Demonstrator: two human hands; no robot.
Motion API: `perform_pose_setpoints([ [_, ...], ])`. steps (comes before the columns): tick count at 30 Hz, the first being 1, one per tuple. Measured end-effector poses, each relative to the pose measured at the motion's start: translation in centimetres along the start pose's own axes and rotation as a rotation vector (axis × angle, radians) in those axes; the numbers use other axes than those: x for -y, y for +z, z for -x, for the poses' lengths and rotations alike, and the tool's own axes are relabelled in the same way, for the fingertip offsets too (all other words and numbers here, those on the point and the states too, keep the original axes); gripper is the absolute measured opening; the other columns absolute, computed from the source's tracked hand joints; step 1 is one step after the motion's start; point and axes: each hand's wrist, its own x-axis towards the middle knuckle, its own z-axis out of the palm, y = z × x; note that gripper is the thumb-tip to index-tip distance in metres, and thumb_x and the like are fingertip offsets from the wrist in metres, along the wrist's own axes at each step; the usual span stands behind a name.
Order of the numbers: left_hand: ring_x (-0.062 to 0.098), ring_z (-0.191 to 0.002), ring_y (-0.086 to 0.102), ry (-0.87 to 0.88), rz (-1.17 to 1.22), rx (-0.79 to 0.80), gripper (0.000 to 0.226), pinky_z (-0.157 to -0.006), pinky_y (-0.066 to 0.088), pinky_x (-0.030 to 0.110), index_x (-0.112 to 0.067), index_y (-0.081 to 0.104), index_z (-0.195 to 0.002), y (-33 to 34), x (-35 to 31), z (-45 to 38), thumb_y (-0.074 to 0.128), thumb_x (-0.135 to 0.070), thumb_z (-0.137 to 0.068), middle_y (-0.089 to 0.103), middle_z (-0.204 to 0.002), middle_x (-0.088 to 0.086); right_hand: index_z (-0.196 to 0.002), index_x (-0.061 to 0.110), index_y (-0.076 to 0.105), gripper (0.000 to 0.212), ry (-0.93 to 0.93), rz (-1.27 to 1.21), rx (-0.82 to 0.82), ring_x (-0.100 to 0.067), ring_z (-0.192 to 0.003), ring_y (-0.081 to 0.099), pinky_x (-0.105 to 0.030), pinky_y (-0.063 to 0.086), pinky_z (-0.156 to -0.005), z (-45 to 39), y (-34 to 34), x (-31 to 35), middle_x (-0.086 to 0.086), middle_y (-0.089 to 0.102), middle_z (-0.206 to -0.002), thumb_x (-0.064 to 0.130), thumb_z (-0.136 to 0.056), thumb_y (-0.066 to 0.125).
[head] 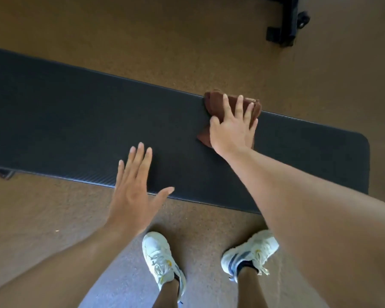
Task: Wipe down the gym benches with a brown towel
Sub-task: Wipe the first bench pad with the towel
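Note:
A long black padded gym bench [76, 121] runs across the view from the left edge to a rounded end at the right. A crumpled brown towel [213, 101] lies on the bench's far edge near that right end. My right hand [231, 127] presses flat on the towel with fingers spread over it. My left hand [135, 187] is open with fingers apart and holds nothing; it is over the bench's near edge, and I cannot tell if it touches.
The floor [142, 30] is brown carpet all around the bench. A black equipment frame foot [287, 23] stands at the top right. My feet in white sneakers [158, 258] are on the floor just in front of the bench.

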Motion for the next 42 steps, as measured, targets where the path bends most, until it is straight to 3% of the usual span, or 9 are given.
perform_pose_setpoints([
  [7,0.004,-0.157,-0.01,-0.086,-0.004,-0.042,0.073,-0.13,0.001,0.04,-0.019,0.009,-0.165,-0.4,-2.4,-0.2,0.044,-0.041,-0.104,-0.001,-0.172,-0.007,-0.162,0.037,0.032,0.062,-0.727,0.195,-0.012,-0.027,-0.163,0.001,-0.055,0.008,-0.13,9.8,6.0,-2.1,0.001,0.017,-0.175,0.043,-0.102,0.047],
  [9,0.005,-0.158,-0.009,-0.028,0.019,-0.004,0.075,-0.13,0.002,0.039,-0.019,0.012,-0.164,0.6,-5.4,-1.9,0.049,-0.04,-0.103,0.001,-0.173,-0.007,-0.163,0.038,0.03,0.066,-0.67,0.21,-0.011,-0.024,-0.163,0.002,-0.055,0.013,-0.13,12.3,5.6,-7.8,0.003,0.016,-0.175,0.042,-0.101,0.049],
  [14,0.007,-0.157,-0.016,0.071,0.011,0.235,0.093,-0.13,0.004,0.038,-0.021,0.002,-0.165,4.4,-14.8,-5.9,0.063,-0.041,-0.098,-0.008,-0.172,-0.01,-0.165,0.044,0.017,0.068,-0.099,0.158,-0.066,-0.023,-0.163,0.008,-0.059,0.02,-0.124,17.5,3.0,-21.2,0.009,0.011,-0.175,0.052,-0.101,0.041],
  [21,0.022,-0.153,-0.031,0.007,-0.37,0.417,0.11,-0.123,0.009,0.068,-0.024,-0.019,-0.161,7.3,-25.2,-10.9,0.062,-0.004,-0.089,-0.032,-0.167,-0.002,-0.165,0.045,0.005,0.066,-0.152,0.076,-0.064,-0.023,-0.16,-0.021,-0.052,-0.011,-0.129,0.3,-4.2,-18.9,0.008,-0.009,-0.176,0.066,-0.106,0.024],
  [24,0.024,-0.152,-0.034,0.011,-0.47,0.526,0.138,-0.121,0.01,0.072,-0.03,-0.025,-0.158,7.8,-25.9,-11.6,0.087,-0.032,-0.077,-0.039,-0.163,-0.003,-0.166,0.043,0.014,0.063,-0.176,0.08,-0.069,-0.025,-0.162,-0.01,-0.053,-0.008,-0.129,-4.1,-6.2,-18.0,0.003,0.006,-0.177,0.06,-0.107,0.027],
  [28,0.03,-0.149,-0.039,0.176,-0.687,0.655,0.16,-0.118,0.013,0.074,-0.041,-0.033,-0.152,8.9,-26.7,-11.1,0.094,-0.058,-0.055,-0.049,-0.157,0.003,-0.165,0.036,0.027,0.063,-0.162,0.059,-0.229,-0.026,-0.163,0.001,-0.055,0.007,-0.13,5.0,-3.0,-23.5,0.0,0.016,-0.175,0.046,-0.104,0.04],
  [32,0.023,-0.148,-0.039,0.608,-0.735,0.724,0.118,-0.125,0.005,0.062,-0.032,-0.015,-0.162,11.3,-28.7,-7.4,0.076,-0.044,-0.087,-0.043,-0.161,0.001,-0.163,0.033,0.033,0.071,-0.038,0.038,-0.217,-0.028,-0.163,0.007,-0.058,0.016,-0.127,13.9,-0.5,-29.8,0.0,0.017,-0.174,0.041,-0.095,0.048],
  [35,0.018,-0.15,-0.036,0.495,-0.63,0.679,0.107,-0.127,0.005,0.058,-0.027,-0.01,-0.163,12.2,-29.2,-6.4,0.068,-0.045,-0.092,-0.037,-0.165,-0.002,-0.165,0.033,0.027,0.075,-0.07,0.071,-0.156,-0.03,-0.163,-0.002,-0.057,0.007,-0.129,11.4,-1.3,-29.8,-0.003,0.011,-0.176,0.048,-0.094,0.047],
  [42,0.019,-0.155,-0.026,0.09,-0.488,0.487,0.136,-0.125,0.017,0.057,-0.029,-0.019,-0.161,12.1,-31.9,-10.5,0.083,-0.058,-0.075,-0.031,-0.167,-0.004,-0.166,0.037,0.011,0.084,-0.055,0.132,-0.131,-0.032,-0.161,-0.013,-0.058,-0.007,-0.128,-3.7,-8.5,-26.8,-0.006,-0.002,-0.177,0.082,-0.096,0.023],
])
